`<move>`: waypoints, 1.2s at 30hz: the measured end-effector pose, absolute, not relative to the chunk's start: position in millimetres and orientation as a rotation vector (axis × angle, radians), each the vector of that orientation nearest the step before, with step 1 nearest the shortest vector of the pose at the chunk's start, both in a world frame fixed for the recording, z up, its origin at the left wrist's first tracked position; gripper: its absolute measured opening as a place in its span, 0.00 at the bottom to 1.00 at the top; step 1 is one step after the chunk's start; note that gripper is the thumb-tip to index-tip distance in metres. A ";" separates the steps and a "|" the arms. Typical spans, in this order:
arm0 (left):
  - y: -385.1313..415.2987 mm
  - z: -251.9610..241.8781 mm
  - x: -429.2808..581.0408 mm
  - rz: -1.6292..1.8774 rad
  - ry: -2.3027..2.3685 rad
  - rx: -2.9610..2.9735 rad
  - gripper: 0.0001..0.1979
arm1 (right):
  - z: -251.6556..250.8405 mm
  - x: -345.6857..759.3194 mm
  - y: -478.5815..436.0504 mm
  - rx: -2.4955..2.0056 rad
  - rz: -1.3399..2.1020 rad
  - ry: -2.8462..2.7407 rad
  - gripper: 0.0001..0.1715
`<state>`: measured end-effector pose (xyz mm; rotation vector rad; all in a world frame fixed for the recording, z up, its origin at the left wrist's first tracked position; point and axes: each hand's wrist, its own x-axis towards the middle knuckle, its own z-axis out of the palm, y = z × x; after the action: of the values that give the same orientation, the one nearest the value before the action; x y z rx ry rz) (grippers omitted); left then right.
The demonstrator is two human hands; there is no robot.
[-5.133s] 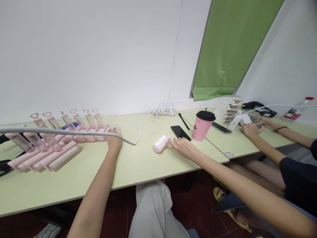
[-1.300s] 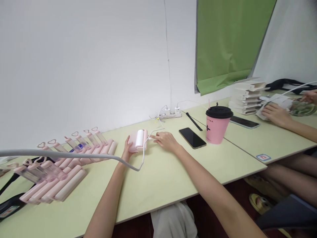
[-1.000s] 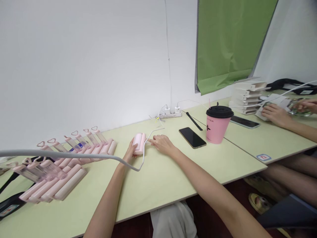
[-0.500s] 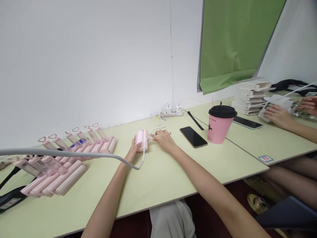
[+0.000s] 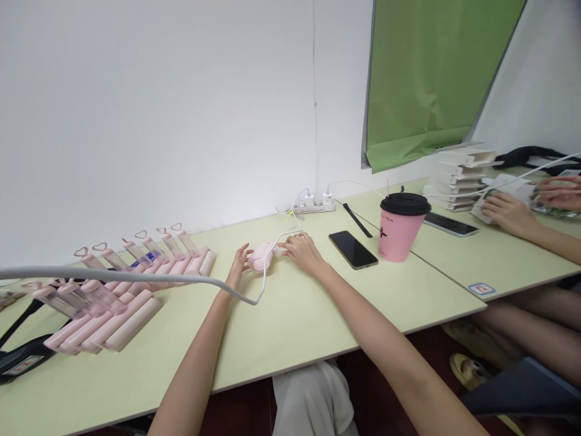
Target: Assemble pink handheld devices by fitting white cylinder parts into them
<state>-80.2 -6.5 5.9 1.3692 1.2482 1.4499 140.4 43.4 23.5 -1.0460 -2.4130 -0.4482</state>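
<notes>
A glossy pink case [image 5: 260, 258] with two rounded halves lies on the pale yellow-green table, seen nearly end-on. My left hand [image 5: 239, 260] is at its left side, with fingers and thumb apart and the tips close to or touching it. On the other side, my right hand [image 5: 302, 251] has its fingers bent together around a small pale, clear-looking piece [image 5: 277, 249] at the case's right edge. Most of that piece is hidden under the fingers. A white cable [image 5: 265, 274] crosses in front of the case.
Several pink tubes with clear bodies and heart-shaped loops [image 5: 109, 312] lie in rows on the left. A black phone [image 5: 353, 249] and a pink lidded cup [image 5: 399, 233] stand right. Behind is a power strip [image 5: 315, 208]. A co-worker's hand [image 5: 508, 212] is beside stacked white boxes [image 5: 460, 178].
The pink case has tipped, from showing its long face to nearly end-on. My left hand's fingers have loosened from around it and spread. The right hand stays close to the case's right edge.
</notes>
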 end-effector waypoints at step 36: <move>-164.1 4.0 -227.7 0.966 2.691 1.585 0.36 | 18.1 134.8 35.5 -0.770 -0.555 -2.204 0.22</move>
<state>-227.7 -164.1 4.0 1.5846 2.6914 0.9662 134.8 35.5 18.1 -0.7696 -2.2044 -0.5551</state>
